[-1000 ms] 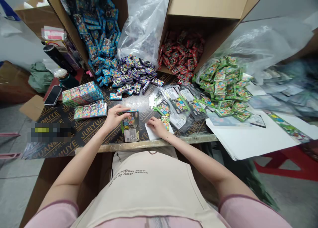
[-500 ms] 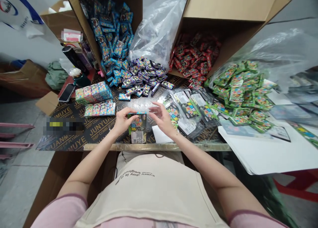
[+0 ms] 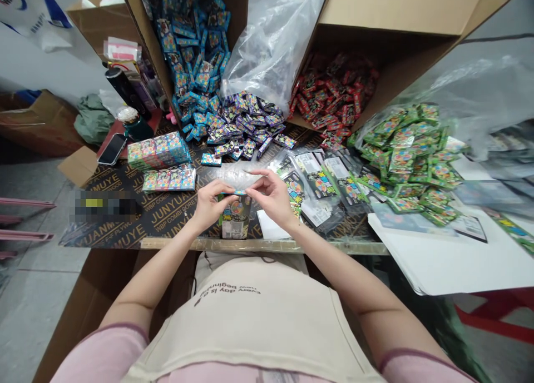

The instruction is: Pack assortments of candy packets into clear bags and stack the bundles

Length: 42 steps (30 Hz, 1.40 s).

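Hands (image 3: pixel 273 200) met at bag (image 3: pixel 235 223), packets (image 3: pixel 334 94) in carton (image 3: pixel 387 10)

A packing workshop, by the look of it — a plywood desk (image 3: pixel 167 219) (brand lettering printed across it) holds open cartons (image 3: pixel 392 8) tipped toward the worker, loose heaps of small blue (image 3: pixel 194 55), purple (image 3: pixel 250 119), red (image 3: pixel 334 94) and green packets (image 3: pixel 411 155), clear plastic bags (image 3: pixel 271 44) and printed pouches (image 3: pixel 315 177) — above grey floor tiles (image 3: pixel 45 260).

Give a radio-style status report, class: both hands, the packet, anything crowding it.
Left hand pinching dark packet at top edge. Right hand at same edge, grip unclear. Clear plastic just beyond; white card close on the right.
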Available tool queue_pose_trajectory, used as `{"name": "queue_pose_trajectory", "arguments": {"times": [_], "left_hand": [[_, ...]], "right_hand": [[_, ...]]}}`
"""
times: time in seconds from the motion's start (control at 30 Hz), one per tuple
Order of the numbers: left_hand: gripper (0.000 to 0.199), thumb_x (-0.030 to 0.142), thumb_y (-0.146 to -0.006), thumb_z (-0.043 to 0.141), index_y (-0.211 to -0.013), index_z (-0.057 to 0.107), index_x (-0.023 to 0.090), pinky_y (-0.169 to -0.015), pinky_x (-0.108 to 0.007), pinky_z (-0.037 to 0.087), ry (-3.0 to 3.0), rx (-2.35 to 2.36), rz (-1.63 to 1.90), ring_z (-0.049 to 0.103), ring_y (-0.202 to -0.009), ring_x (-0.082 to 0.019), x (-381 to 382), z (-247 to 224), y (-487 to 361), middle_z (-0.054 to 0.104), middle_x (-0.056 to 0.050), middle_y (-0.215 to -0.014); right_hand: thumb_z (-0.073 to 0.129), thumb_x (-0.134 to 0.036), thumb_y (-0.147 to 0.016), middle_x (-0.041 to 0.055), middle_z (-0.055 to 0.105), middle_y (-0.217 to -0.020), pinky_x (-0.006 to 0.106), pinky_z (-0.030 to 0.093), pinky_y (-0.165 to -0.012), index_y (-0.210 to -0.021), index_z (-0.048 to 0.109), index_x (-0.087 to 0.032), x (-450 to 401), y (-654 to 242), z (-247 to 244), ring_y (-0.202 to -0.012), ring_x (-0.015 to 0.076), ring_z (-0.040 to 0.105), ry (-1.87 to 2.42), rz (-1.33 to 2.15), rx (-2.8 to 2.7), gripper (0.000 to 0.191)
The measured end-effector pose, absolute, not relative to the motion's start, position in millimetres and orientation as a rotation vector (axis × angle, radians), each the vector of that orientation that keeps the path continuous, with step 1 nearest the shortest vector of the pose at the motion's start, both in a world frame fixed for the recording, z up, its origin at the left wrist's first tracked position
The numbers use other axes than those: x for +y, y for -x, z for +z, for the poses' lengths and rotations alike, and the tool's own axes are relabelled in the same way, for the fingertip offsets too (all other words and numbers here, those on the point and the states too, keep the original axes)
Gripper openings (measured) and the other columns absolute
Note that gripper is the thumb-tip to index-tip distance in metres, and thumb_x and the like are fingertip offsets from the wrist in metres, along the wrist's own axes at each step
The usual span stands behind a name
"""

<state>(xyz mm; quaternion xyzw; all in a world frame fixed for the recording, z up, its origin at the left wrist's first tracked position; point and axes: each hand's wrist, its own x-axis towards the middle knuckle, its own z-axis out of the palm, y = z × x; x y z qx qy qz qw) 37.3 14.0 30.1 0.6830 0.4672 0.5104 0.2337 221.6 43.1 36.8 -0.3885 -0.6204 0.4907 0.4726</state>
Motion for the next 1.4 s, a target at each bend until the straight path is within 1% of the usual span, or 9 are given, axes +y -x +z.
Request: {"name": "queue_pose_trajectory", "arguments": {"times": [0.13, 0.33, 0.47, 0.67, 0.8, 0.93, 1.07, 1.23, 1.4], "left_hand": [[0.011, 0.029, -0.077, 0.075, -0.079, 0.072, 0.019, -0.072, -0.031, 0.053, -1.874, 1.281, 1.425, 0.067, -0.077, -0.017, 12.9, 30.5, -36.9, 0.072, -0.005, -0.08], [0.01, 0.029, -0.079, 0.073, -0.077, 0.072, 0.019, -0.071, -0.031, 0.053, -1.892, 1.292, 1.408, 0.067, -0.076, -0.017, 7.5, 30.3, -37.0, 0.071, -0.006, -0.081], [0.007, 0.026, -0.082, 0.07, -0.08, 0.072, 0.02, -0.073, -0.032, 0.053, -1.97, 1.276, 1.375, 0.067, -0.079, -0.017, 3.7, 31.9, -34.8, 0.071, -0.006, -0.084], [0.015, 0.02, -0.088, 0.06, -0.089, 0.075, 0.022, -0.075, -0.031, 0.054, -2.017, 1.286, 1.28, 0.069, -0.084, -0.017, -1.0, 36.9, -27.4, 0.073, -0.007, -0.092], [0.005, 0.019, -0.081, 0.068, -0.08, 0.073, 0.019, -0.075, -0.032, 0.057, -1.86, 1.317, 1.375, 0.072, -0.082, -0.019, -1.7, 35.4, -28.0, 0.076, -0.007, -0.087], [0.005, 0.02, -0.077, 0.069, -0.073, 0.068, 0.017, -0.073, -0.033, 0.058, -1.821, 1.356, 1.384, 0.072, -0.079, -0.02, -2.0, 36.2, -28.6, 0.076, -0.008, -0.085], [0.005, 0.021, -0.074, 0.068, -0.075, 0.065, 0.017, -0.074, -0.033, 0.056, -1.883, 1.344, 1.35, 0.07, -0.079, -0.019, -4.0, 39.9, -29.5, 0.075, -0.008, -0.087], [0.024, 0.034, -0.068, 0.079, -0.069, 0.06, 0.018, -0.07, -0.033, 0.054, -1.817, 1.435, 1.409, 0.07, -0.077, -0.02, -3.6, 37.5, -38.5, 0.074, -0.007, -0.082], [0.02, 0.03, -0.075, 0.075, -0.067, 0.061, 0.018, -0.069, -0.031, 0.053, -1.731, 1.462, 1.459, 0.069, -0.073, -0.018, -2.1, 35.5, -42.5, 0.073, -0.005, -0.078]], "right_hand": [[0.069, -0.021, -0.077, -0.0031, 0.064, -0.069, 0.03, 0.052, -0.068, -0.11, 0.057, -0.022, 46.2, -221.0, 39.4, -0.066, 0.0158, 0.064, 0.943, 1.173, -1.572, 0.035], [0.058, -0.025, -0.089, 0.0034, 0.071, -0.088, 0.036, 0.051, -0.084, -0.109, 0.06, -0.024, 32.6, -228.9, 30.0, -0.086, 0.0198, 0.067, 0.784, 0.721, -1.875, 0.02], [0.058, -0.03, -0.091, 0.0018, 0.07, -0.088, 0.035, 0.051, -0.083, -0.114, 0.059, -0.026, 38.5, -238.6, 43.6, -0.083, 0.0182, 0.066, 0.849, 0.828, -1.888, 0.024], [0.068, -0.039, -0.083, 0.0045, 0.063, -0.094, 0.036, 0.046, -0.082, -0.081, 0.066, -0.022, 74.3, -236.1, 84.1, -0.095, 0.0207, 0.059, 0.918, 0.761, -1.92, 0.017], [0.066, -0.04, -0.081, 0.0026, 0.064, -0.08, 0.029, 0.044, -0.07, -0.067, 0.06, -0.019, 86.0, -220.4, 87.4, -0.081, 0.0165, 0.058, 0.782, 1.169, -2.114, 0.026], [0.065, -0.038, -0.078, -0.0025, 0.058, -0.062, 0.023, 0.038, -0.057, -0.066, 0.059, -0.018, 88.2, -207.2, 79.5, -0.06, 0.0101, 0.05, 0.7, 1.537, -2.184, 0.024], [0.066, -0.034, -0.074, -0.0038, 0.056, -0.059, 0.022, 0.034, -0.052, -0.066, 0.06, -0.016, 87.5, -201.7, 72.4, -0.055, 0.0084, 0.045, 0.76, 1.574, -2.146, 0.021], [0.067, -0.036, -0.073, -0.0031, 0.057, -0.057, 0.022, 0.034, -0.051, -0.064, 0.059, -0.016, 84.7, -199.8, 65.4, -0.053, 0.0086, 0.048, 0.811, 1.57, -2.092, 0.023], [0.069, -0.04, -0.071, -0.0027, 0.057, -0.054, 0.021, 0.033, -0.047, -0.063, 0.056, -0.016, 79.5, -197.8, 55.5, -0.049, 0.0088, 0.048, 0.907, 1.557, -2.013, 0.028]]}}
